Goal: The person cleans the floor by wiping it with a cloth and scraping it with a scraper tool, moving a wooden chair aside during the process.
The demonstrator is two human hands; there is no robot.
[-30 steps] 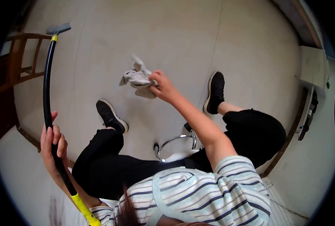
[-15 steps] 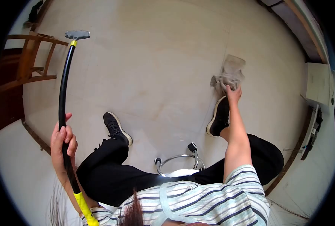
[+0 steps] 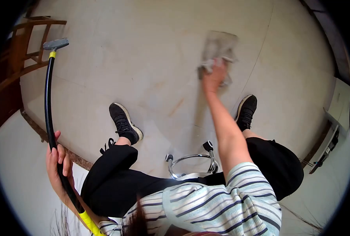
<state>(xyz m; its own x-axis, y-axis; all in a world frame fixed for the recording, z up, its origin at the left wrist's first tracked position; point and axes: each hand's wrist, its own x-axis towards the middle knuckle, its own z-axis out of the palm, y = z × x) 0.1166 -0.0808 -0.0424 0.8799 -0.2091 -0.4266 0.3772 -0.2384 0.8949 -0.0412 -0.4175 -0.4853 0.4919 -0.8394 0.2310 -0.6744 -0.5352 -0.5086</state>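
My left hand (image 3: 59, 161) is wrapped round the black pole of a long-handled scraper (image 3: 49, 98), whose yellow grip runs down to the bottom edge and whose grey flat head is at the upper left. Out in front, my right hand (image 3: 215, 75) is closed on a crumpled grey-beige cloth (image 3: 221, 45). The cloth is pressed on the pale floor (image 3: 151, 51) and trails out beyond my fingers, blurred by motion. Faint brownish marks show on the floor between the cloth and my left shoe.
My black shoes (image 3: 122, 122) stand apart on the floor. Between my legs are the chrome frame and casters of a wheeled seat (image 3: 194, 156). A wooden chair (image 3: 27, 47) is at the upper left. White furniture (image 3: 339, 104) stands along the right side.
My right hand and the cloth have swept from the middle out to the right, then back left and farther forward. My left hand still holds the scraper, and my right foot has shifted.
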